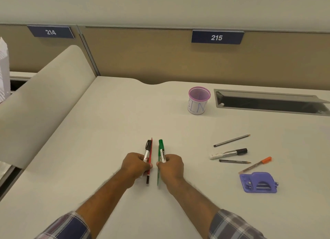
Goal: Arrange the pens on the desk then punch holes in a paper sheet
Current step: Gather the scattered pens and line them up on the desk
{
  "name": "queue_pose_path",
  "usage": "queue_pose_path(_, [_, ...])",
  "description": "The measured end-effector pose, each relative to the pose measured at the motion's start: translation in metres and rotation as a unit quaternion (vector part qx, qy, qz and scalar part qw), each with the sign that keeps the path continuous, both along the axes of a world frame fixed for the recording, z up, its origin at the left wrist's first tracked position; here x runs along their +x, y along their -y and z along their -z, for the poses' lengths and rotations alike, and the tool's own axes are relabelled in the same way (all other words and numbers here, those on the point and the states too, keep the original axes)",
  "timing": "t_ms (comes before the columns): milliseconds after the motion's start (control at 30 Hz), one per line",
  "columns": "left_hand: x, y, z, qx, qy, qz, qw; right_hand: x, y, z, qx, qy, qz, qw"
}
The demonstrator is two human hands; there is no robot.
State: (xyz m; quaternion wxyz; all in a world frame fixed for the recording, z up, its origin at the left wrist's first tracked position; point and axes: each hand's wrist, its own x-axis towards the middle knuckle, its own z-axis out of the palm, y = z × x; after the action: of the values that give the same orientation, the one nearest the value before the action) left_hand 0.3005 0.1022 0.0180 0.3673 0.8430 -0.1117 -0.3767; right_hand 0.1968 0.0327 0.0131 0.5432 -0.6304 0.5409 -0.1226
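The left hand [136, 166] holds a black marker [147, 150] and a red pencil [150, 160]. The right hand [170, 164] holds a green marker [162, 150] and a green pen [158, 174]. More pens lie to the right, near a purple hole punch [258, 182]. A purple cup [198, 100] stands farther back.

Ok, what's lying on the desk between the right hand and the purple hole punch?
Nothing: in the head view the desk is bare between the right hand and the purple hole punch. The loose pens and pencils lie farther back.
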Motion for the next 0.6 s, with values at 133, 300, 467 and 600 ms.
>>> queue_pose_path(133, [0.01,0.004,0.0,0.032,0.043,0.012,0.998,0.017,0.003,0.002,-0.04,-0.052,-0.016,0.998])
queue_pose_path(300, [0.014,0.006,0.004,0.017,0.046,0.0,0.999,0.033,0.001,0.003,-0.049,-0.03,-0.023,0.998])
queue_pose_path(467, [0.015,0.001,0.012,0.032,0.129,-0.017,0.991,0.025,0.006,0.009,-0.111,-0.074,-0.045,0.99])
queue_pose_path(600, [0.016,-0.006,0.017,0.044,0.23,-0.003,0.972,0.015,0.006,0.01,-0.165,-0.086,-0.062,0.981])
